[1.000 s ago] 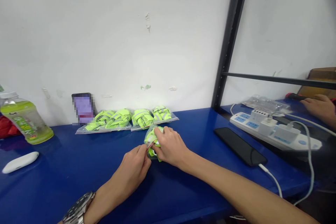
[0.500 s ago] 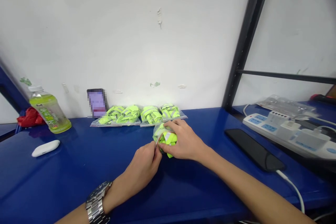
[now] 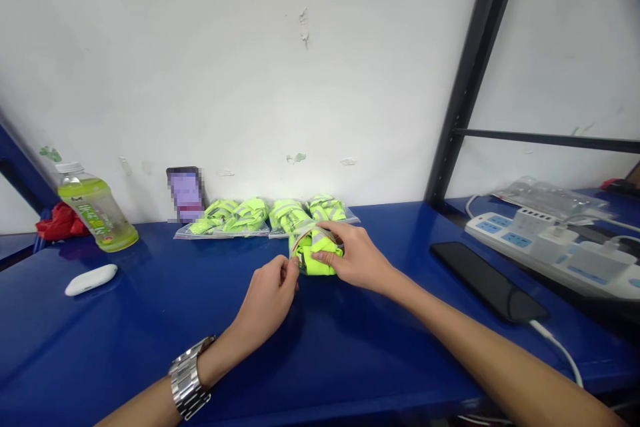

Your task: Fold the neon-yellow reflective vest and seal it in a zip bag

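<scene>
A folded neon-yellow reflective vest (image 3: 314, 260) with silvery stripes is partly inside a clear zip bag (image 3: 301, 232), whose mouth with a thin red line faces me. My right hand (image 3: 361, 259) is closed round the vest's right side, thumb in front and fingers behind on the bag. At the lower left edge of the bag, my left hand (image 3: 270, 293) pinches with thumb and forefinger; exactly what lies between the fingertips is partly hidden. Behind, against the wall, several bagged yellow vests (image 3: 247, 215) lie in a row.
On the left stand a green drink bottle (image 3: 100, 210), a red cloth bundle (image 3: 60, 221) and a white earphone case (image 3: 91, 279). A phone (image 3: 187, 193) leans on the wall. To the right lie a black phone (image 3: 487, 280) on a cable and a power strip (image 3: 510, 230). The tabletop (image 3: 225, 327) is blue.
The vest now faces me more flatly, with more of its yellow front showing. My left hand has shifted slightly left and up along the bag's edge; the right hand keeps its hold.
</scene>
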A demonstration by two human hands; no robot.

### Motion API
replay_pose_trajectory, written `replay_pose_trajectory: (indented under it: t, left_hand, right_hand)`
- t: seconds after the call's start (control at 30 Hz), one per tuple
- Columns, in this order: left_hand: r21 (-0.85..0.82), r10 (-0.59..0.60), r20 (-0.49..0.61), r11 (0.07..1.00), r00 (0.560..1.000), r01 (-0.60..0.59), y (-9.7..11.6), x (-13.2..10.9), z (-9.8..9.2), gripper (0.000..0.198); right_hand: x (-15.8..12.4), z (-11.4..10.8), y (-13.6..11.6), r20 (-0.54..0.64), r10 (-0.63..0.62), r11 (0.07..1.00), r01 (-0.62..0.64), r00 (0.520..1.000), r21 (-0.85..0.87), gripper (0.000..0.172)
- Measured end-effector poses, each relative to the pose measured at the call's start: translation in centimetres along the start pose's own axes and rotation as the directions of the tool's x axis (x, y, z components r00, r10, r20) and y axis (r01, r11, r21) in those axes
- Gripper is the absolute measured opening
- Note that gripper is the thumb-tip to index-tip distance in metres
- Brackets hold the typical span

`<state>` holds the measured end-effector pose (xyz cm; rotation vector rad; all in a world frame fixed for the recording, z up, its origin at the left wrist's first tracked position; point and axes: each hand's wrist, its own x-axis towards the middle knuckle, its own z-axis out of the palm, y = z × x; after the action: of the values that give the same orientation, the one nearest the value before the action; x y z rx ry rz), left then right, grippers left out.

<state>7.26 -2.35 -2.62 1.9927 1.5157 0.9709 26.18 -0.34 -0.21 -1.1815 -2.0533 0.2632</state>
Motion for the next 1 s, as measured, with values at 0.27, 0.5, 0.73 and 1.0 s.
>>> replay_pose_trajectory:
  t: [0.27,0.5,0.73,1.0]
  left_hand:
    - [-0.171,0.007,0.135,0.985,0.991,0.016,1.2,-0.8,0.1,0.029]
    - [-0.35,0.07,0.166,0.937,0.984,-0.008,1.8,-1.4,-0.2,0.032]
    - [-0.184,0.177,0.279,0.975,0.944,-0.128,2.0,-1.7,-0.5,0.032]
    - [0.005,0.002,0.124,1.0,0.992,-0.002,0.8,-1.1,-0.4,0.05]
  right_hand:
    - [0.2,0.5,-0.7,-0.024,0.094,0.97,-0.097,0.995,-0.221,0.024]
    - [0.0,0.4,-1.1,-0.032,0.163,0.902,-0.162,0.986,-0.4,0.022]
    - [-0.1,0.4,-1.0,0.011,0.143,0.877,-0.122,0.99,-0.464,0.015]
    - [-0.4,-1.3,-1.0,0.156,-0.061,0.992,0.078,0.986,-0.104,0.035]
